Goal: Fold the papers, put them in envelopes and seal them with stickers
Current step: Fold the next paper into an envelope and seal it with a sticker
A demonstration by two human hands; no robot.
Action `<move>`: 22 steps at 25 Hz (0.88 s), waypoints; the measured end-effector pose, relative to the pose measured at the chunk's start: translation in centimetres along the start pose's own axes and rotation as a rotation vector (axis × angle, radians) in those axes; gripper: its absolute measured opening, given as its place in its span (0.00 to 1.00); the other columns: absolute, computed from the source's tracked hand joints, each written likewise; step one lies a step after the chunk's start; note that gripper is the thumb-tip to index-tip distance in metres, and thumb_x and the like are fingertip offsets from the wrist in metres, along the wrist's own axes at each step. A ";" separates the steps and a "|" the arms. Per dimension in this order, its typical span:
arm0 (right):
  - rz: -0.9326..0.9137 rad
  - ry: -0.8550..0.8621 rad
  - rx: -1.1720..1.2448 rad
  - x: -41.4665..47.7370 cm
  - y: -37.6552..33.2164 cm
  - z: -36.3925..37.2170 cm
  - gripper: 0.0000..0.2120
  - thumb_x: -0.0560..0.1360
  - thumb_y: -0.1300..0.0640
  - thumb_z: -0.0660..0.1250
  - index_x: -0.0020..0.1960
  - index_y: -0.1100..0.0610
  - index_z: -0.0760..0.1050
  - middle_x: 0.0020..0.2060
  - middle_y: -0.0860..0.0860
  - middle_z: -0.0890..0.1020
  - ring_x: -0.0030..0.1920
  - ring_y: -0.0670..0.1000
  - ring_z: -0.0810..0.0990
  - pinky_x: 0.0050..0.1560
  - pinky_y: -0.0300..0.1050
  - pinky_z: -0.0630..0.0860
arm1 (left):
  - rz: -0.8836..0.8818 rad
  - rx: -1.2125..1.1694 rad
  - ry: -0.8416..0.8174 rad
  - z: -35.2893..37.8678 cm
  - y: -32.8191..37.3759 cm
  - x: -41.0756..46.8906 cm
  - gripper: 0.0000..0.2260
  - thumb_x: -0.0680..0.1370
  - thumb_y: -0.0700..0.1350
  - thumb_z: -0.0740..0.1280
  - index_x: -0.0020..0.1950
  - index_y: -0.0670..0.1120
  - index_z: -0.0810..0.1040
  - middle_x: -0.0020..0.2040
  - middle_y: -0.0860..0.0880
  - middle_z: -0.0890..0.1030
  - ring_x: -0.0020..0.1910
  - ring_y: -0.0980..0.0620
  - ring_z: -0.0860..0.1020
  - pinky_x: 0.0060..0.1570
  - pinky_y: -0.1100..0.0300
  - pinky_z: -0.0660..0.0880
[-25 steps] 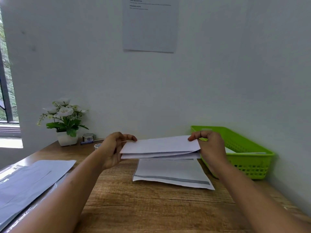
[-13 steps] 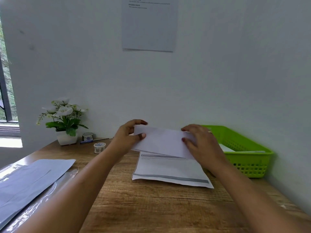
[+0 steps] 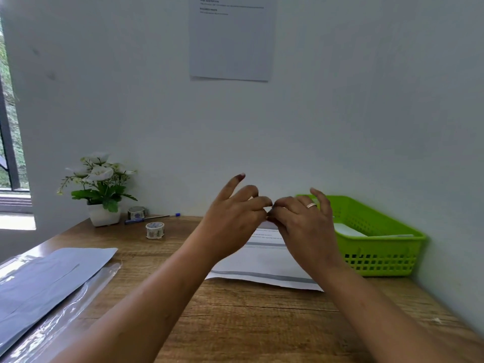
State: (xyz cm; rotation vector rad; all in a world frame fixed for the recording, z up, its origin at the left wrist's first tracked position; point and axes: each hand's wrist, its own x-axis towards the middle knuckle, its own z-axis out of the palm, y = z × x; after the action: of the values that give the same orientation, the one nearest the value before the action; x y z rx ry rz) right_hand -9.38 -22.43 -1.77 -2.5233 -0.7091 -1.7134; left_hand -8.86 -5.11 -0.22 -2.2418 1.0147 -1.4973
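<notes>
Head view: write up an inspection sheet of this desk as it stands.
Surface: wooden desk, against a white wall.
Job's things: printed paper flat at centre; envelopes on plastic wrap, left; two tape rolls; green basket holding white sheets.
Clutter: potted flowers, pen.
Hands: left hand and right hand raised, fingertips meeting; what they pinch cannot be told.
Cables: nothing seen.
Surroundings: notice on wall, window at left.

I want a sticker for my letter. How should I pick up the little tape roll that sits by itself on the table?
The tape roll lies flat with its hole facing up, nothing touching it. Probably best: come from above with the left hand, which is nearer, and pinch its round outer wall from both sides.
</notes>
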 end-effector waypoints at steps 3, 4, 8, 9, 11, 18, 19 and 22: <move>-0.012 0.049 -0.108 0.4 0.7 -0.6 0.04 0.73 0.54 0.69 0.41 0.46 0.79 0.46 0.41 0.82 0.48 0.49 0.79 0.67 0.56 0.59 | -0.002 0.046 0.042 -0.4 -1.7 -0.8 0.04 0.72 0.43 0.72 0.43 0.51 0.84 0.46 0.56 0.84 0.43 0.54 0.80 0.68 0.47 0.61; 0.016 0.064 -0.124 0.5 1.0 -0.8 0.04 0.73 0.53 0.69 0.40 0.45 0.79 0.47 0.40 0.82 0.49 0.49 0.79 0.67 0.57 0.57 | -0.020 0.053 0.042 -0.5 -2.1 -1.1 0.03 0.72 0.43 0.71 0.43 0.51 0.84 0.45 0.55 0.84 0.42 0.54 0.81 0.68 0.48 0.60; 0.088 0.102 -0.190 0.4 2.4 -0.9 0.04 0.73 0.51 0.68 0.39 0.45 0.79 0.49 0.39 0.82 0.53 0.50 0.78 0.66 0.58 0.55 | -0.085 0.111 0.060 -0.3 -3.4 -2.2 0.08 0.75 0.43 0.66 0.42 0.51 0.84 0.44 0.55 0.85 0.41 0.54 0.82 0.66 0.48 0.61; 0.114 0.109 -0.206 0.3 3.0 -1.0 0.05 0.73 0.52 0.68 0.39 0.46 0.79 0.49 0.39 0.82 0.53 0.50 0.78 0.65 0.57 0.55 | -0.114 0.125 0.069 -0.3 -3.7 -2.4 0.07 0.74 0.42 0.67 0.42 0.50 0.84 0.44 0.54 0.85 0.41 0.53 0.82 0.66 0.48 0.61; 0.171 0.122 -0.223 0.2 3.9 -0.9 0.05 0.72 0.52 0.68 0.39 0.46 0.79 0.50 0.39 0.82 0.55 0.50 0.76 0.65 0.57 0.55 | -0.208 0.129 0.091 -0.5 -4.4 -2.7 0.06 0.73 0.42 0.68 0.42 0.50 0.84 0.44 0.54 0.85 0.42 0.53 0.82 0.65 0.47 0.62; 0.012 0.187 -0.216 0.4 0.8 -0.1 0.05 0.73 0.53 0.68 0.39 0.45 0.78 0.51 0.38 0.81 0.56 0.48 0.72 0.64 0.58 0.55 | -0.124 0.080 0.057 0.0 0.7 0.3 0.07 0.74 0.46 0.66 0.47 0.50 0.84 0.44 0.55 0.85 0.47 0.52 0.80 0.66 0.47 0.58; -0.023 0.191 -0.230 0.5 0.7 -0.1 0.05 0.73 0.53 0.69 0.39 0.45 0.78 0.51 0.38 0.81 0.56 0.47 0.72 0.64 0.58 0.55 | -0.126 0.073 0.051 0.1 0.9 0.3 0.06 0.73 0.44 0.68 0.45 0.50 0.84 0.41 0.55 0.84 0.45 0.52 0.80 0.67 0.48 0.57; -0.060 0.193 -0.268 0.6 1.2 -0.4 0.05 0.71 0.54 0.70 0.40 0.44 0.79 0.51 0.37 0.81 0.56 0.47 0.72 0.64 0.59 0.55 | -0.156 0.063 0.040 0.0 0.2 0.0 0.05 0.72 0.43 0.69 0.44 0.50 0.84 0.39 0.55 0.84 0.43 0.53 0.81 0.68 0.48 0.56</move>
State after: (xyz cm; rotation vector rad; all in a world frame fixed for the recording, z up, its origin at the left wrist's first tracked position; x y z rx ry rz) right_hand -9.12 -23.35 -0.79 -2.4661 -0.5831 -2.1702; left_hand -8.97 -5.22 -0.32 -2.3017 0.8077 -1.6196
